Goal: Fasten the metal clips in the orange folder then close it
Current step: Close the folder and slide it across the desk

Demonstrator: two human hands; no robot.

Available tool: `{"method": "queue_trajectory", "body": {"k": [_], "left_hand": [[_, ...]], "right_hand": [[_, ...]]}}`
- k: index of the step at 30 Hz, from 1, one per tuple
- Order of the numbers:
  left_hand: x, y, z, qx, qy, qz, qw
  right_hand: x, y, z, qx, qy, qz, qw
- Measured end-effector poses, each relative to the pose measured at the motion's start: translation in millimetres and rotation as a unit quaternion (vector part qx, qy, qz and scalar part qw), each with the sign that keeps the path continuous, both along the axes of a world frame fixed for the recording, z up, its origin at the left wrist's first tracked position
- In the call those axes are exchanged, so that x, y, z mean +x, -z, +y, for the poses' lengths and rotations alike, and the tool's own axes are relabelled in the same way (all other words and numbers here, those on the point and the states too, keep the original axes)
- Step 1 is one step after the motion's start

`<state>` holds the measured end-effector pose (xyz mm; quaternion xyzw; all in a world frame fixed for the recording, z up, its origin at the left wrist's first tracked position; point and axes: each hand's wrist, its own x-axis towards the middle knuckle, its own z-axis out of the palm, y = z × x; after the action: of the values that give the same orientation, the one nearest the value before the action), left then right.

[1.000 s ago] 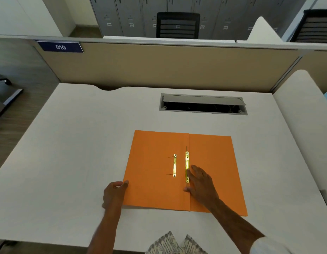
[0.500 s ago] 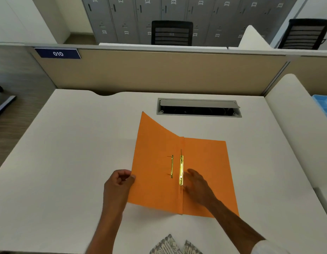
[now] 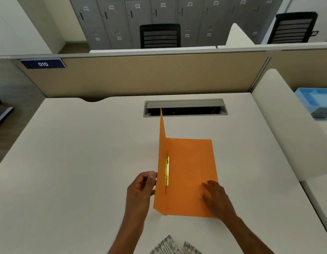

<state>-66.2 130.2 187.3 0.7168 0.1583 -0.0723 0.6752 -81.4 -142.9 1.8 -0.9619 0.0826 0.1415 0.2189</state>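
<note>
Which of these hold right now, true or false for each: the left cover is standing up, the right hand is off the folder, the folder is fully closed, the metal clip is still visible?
1. The left cover of the orange folder stands roughly upright. True.
2. The right hand is clear of the folder. False: it rests flat on the right cover.
3. The folder is fully closed. False: it is about half shut, the left hand gripping the raised cover's edge.
4. The metal clip is visible by the spine. True.

An office: numbered grey lockers (image 3: pixel 137 17), mesh chairs (image 3: pixel 160 36), a partition (image 3: pixel 159 74) tagged 010, white surface (image 3: pixel 76 153).
</note>
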Motion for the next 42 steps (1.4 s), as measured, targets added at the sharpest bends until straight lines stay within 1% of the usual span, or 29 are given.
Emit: {"method": "queue_trajectory", "body": {"k": [2, 4, 6, 8, 9, 12, 15, 18, 20, 24, 26, 28, 33, 36, 38, 42], "left_hand": [[0, 13, -14, 0.02, 0.006, -0.001, 1.0], [0, 28, -24, 0.035, 0.009, 0.005, 0.999], [0, 41, -34, 0.043, 0.002, 0.013, 0.999], [0, 52, -42, 0.05, -0.011, 0.024, 0.998], [0, 57, -45, 0.051, -0.017, 0.03, 0.998], [-3, 67, -54, 0.056, -0.026, 0.038, 0.997], [-6, 72, -59, 0.051, -0.019, 0.034, 0.998], [-9, 81, -62, 0.059, -0.009, 0.037, 0.998], [-10, 90, -64, 0.075, 0.002, 0.039, 0.996], [-13, 110, -66, 0.138, 0.041, 0.012, 0.99], [-16, 123, -66, 0.193, 0.08, -0.022, 0.978], [-19, 135, -66, 0.236, 0.127, -0.034, 0.963], [-23, 157, -67, 0.293, 0.235, -0.058, 0.925], [-25, 164, -71, 0.323, 0.265, -0.088, 0.904], [-26, 168, -73, 0.328, 0.277, -0.097, 0.898], [-27, 179, -73, 0.366, 0.316, -0.088, 0.871]], "right_hand": [[-5, -8, -11, 0.07, 0.035, -0.001, 0.997], [-8, -26, -15, 0.174, 0.1, -0.014, 0.98], [-9, -54, -16, 0.289, 0.144, -0.013, 0.946], [-10, -84, -10, 0.407, 0.164, -0.008, 0.899], [-11, -96, -8, 0.448, 0.168, -0.006, 0.878], [-14, -127, -2, 0.52, 0.178, -0.012, 0.835], [-15, -147, 4, 0.544, 0.192, -0.031, 0.816], [-15, -154, 2, 0.54, 0.216, -0.06, 0.811], [-15, -151, -1, 0.525, 0.237, -0.073, 0.814], [-17, -133, -13, 0.463, 0.26, -0.084, 0.843], [-18, -123, -20, 0.434, 0.261, -0.089, 0.858], [-19, -111, -27, 0.406, 0.263, -0.093, 0.87], [-22, -83, -44, 0.317, 0.265, -0.104, 0.905], [-24, -60, -54, 0.269, 0.271, -0.094, 0.92], [-23, -45, -58, 0.232, 0.271, -0.084, 0.93], [-23, -26, -55, 0.146, 0.224, -0.079, 0.96]]}}
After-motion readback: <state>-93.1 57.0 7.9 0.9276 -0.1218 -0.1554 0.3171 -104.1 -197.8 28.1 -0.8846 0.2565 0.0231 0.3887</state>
